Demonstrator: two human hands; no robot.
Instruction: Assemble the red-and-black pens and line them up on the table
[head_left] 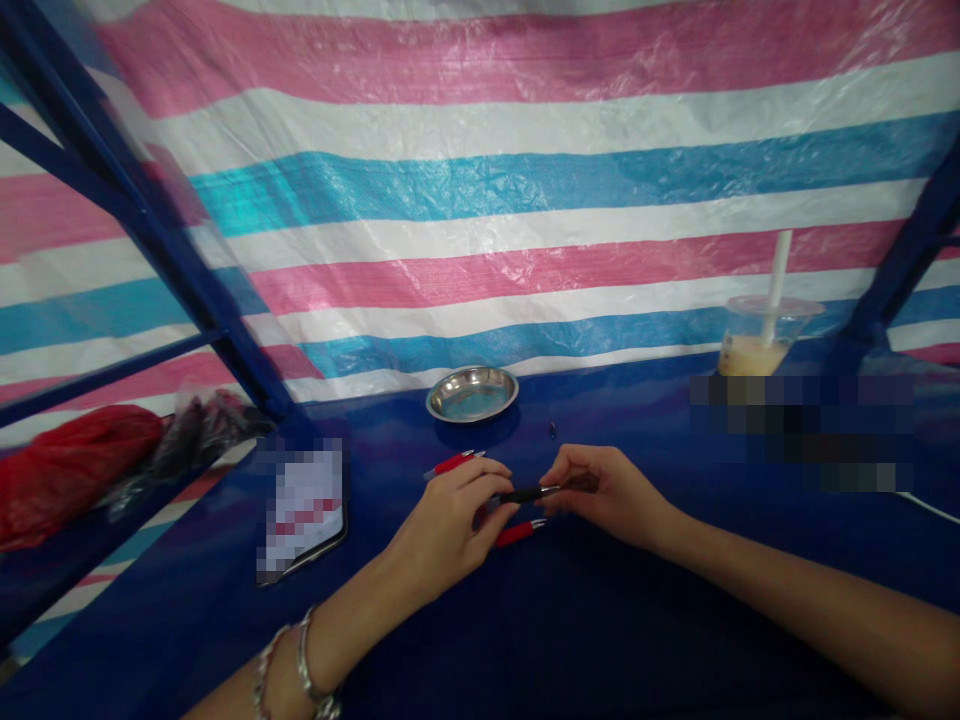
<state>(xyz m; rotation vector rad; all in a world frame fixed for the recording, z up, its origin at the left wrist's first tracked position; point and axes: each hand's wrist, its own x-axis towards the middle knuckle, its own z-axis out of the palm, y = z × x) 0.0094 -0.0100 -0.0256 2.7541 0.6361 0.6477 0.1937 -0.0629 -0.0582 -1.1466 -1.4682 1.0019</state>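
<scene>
My left hand (450,520) and my right hand (607,495) meet over the blue table (600,640), both gripping a dark pen (532,492) held level between them. The left fingers pinch its left end, the right fingers its right end. A red pen (454,463) lies on the table just behind my left hand. Another red pen (519,533) lies under the held pen, partly hidden by my left fingers. A tiny dark part (552,430) sits on the table behind the hands.
A round steel dish (472,393) stands at the back centre. A plastic cup with a straw (761,340) stands back right. A blurred flat device (304,510) lies left. Red and black bags (90,465) rest on a left shelf. Striped tarp walls surround the table.
</scene>
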